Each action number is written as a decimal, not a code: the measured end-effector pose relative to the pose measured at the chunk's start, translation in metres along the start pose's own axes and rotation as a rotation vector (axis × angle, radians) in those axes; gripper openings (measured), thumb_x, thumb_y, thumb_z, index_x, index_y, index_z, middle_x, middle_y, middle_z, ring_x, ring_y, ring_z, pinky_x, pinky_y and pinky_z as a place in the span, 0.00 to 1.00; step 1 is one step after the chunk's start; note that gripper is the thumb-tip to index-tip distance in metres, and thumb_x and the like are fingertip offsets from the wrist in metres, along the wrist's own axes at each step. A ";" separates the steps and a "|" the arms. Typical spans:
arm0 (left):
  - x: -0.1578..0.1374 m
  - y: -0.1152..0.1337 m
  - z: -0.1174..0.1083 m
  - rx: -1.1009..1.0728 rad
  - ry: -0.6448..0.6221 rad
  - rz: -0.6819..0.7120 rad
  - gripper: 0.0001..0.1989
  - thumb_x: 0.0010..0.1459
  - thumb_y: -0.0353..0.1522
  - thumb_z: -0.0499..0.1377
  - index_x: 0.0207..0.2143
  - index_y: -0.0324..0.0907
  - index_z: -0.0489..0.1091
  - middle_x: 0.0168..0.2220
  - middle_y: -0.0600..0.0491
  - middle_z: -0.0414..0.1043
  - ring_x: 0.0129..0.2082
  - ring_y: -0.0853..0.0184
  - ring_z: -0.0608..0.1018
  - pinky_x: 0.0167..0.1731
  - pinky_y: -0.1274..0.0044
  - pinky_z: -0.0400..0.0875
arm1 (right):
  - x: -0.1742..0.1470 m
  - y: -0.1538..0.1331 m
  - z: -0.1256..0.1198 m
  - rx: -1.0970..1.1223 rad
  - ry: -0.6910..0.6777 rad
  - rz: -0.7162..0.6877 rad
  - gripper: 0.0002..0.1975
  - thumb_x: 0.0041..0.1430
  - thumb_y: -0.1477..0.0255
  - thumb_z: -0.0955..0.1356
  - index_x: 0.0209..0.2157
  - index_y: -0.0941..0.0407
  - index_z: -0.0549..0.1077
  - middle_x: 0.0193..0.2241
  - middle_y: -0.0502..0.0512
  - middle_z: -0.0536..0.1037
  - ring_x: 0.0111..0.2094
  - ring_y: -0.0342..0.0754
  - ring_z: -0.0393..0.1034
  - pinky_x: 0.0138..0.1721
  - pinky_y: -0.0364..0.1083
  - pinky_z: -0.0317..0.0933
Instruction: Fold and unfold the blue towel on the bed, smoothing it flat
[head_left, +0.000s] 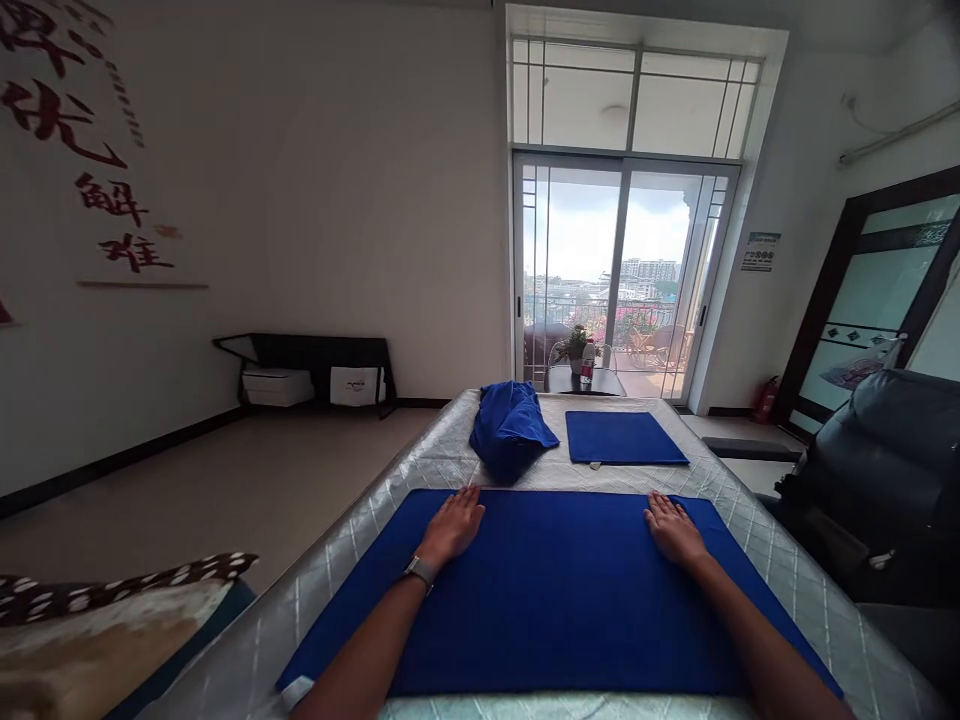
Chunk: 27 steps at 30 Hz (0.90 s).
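A large blue cloth (555,590) lies spread flat in front of me on a silvery quilted cover (390,480). My left hand (454,524) rests palm down near its far left edge, fingers stretched out and a watch on the wrist. Near the far right corner my right hand (675,528) also lies flat, fingers straight. Just beyond the left hand sits a crumpled heap of blue cloth (514,430). To the right of that heap is a smaller blue cloth (626,437), folded into a flat rectangle with a pale tag at its near edge.
At the right stands a black leather chair (892,470). A small table with a potted plant (576,345) and a bottle (587,362) is before the sliding glass door (570,240). A low black bench (319,350) lines the left wall; a patterned cushion (127,620) is near left.
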<state>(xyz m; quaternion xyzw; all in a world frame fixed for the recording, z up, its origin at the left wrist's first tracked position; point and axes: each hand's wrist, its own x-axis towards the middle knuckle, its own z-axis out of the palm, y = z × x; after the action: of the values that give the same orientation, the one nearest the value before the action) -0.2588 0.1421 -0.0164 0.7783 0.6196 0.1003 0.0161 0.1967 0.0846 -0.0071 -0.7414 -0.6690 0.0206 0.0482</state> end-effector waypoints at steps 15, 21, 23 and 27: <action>-0.002 -0.108 0.007 0.078 0.084 -0.185 0.33 0.66 0.39 0.40 0.68 0.31 0.57 0.69 0.40 0.57 0.70 0.56 0.58 0.66 0.64 0.54 | 0.008 0.109 0.012 -0.021 0.060 0.141 0.33 0.69 0.65 0.49 0.71 0.66 0.50 0.72 0.60 0.49 0.72 0.51 0.42 0.71 0.54 0.38; -0.004 -0.106 0.003 0.089 0.066 -0.191 0.34 0.67 0.42 0.40 0.68 0.32 0.57 0.69 0.39 0.58 0.70 0.56 0.58 0.66 0.63 0.53 | 0.006 0.109 0.011 -0.015 0.075 0.157 0.33 0.69 0.65 0.49 0.71 0.64 0.49 0.72 0.58 0.49 0.72 0.49 0.41 0.71 0.53 0.37; -0.005 -0.104 0.002 0.098 0.064 -0.198 0.33 0.68 0.41 0.39 0.69 0.32 0.56 0.70 0.39 0.55 0.71 0.57 0.56 0.67 0.62 0.53 | 0.005 0.108 0.010 -0.018 0.063 0.164 0.33 0.70 0.64 0.49 0.71 0.63 0.49 0.72 0.57 0.49 0.72 0.48 0.41 0.71 0.52 0.37; -0.007 -0.101 0.003 0.123 0.072 -0.174 0.32 0.68 0.39 0.41 0.68 0.30 0.55 0.70 0.39 0.53 0.71 0.56 0.56 0.67 0.63 0.53 | 0.006 0.107 0.007 -0.033 0.040 0.176 0.33 0.70 0.64 0.49 0.71 0.62 0.47 0.73 0.56 0.47 0.72 0.48 0.40 0.71 0.52 0.37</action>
<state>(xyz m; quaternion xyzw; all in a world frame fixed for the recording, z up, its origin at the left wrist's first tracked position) -0.3570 0.1592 -0.0355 0.7169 0.6901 0.0881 -0.0455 0.3023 0.0799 -0.0245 -0.7984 -0.6003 -0.0010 0.0471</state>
